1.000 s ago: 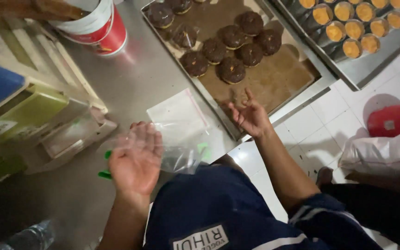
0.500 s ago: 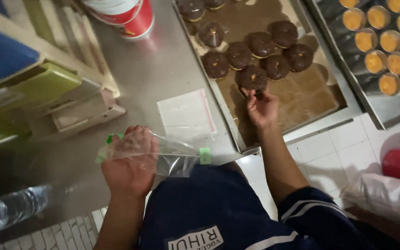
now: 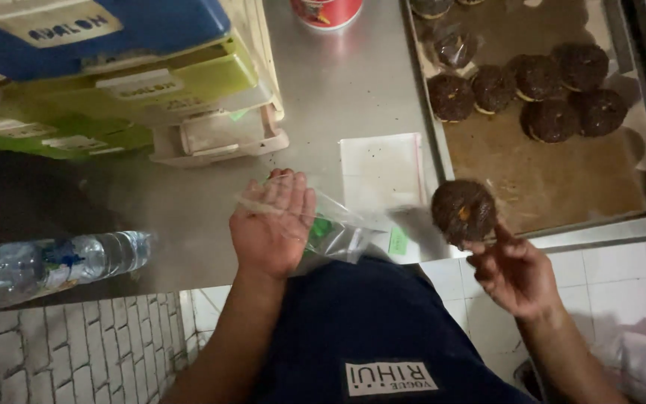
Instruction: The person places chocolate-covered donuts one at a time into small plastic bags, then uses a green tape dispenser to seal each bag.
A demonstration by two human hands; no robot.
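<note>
Since earlier frame, our right hand [image 3: 514,273] lifted chocolate donut [image 3: 463,211] off tray [image 3: 562,187], fingertips pinching its edge; left hand [image 3: 271,224] grips clear bag [image 3: 334,232], mouth hard to see.

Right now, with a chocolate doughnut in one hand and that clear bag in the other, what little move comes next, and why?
Probably bring the right hand leftward, so the chocolate doughnut meets the clear bag held by the left hand. The doughnut is lifted off the tray and the bag lies close beside it.

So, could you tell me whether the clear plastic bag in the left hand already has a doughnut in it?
Empty: the clear plastic bag looks flat, and the right hand holds the chocolate doughnut beside it.
</note>
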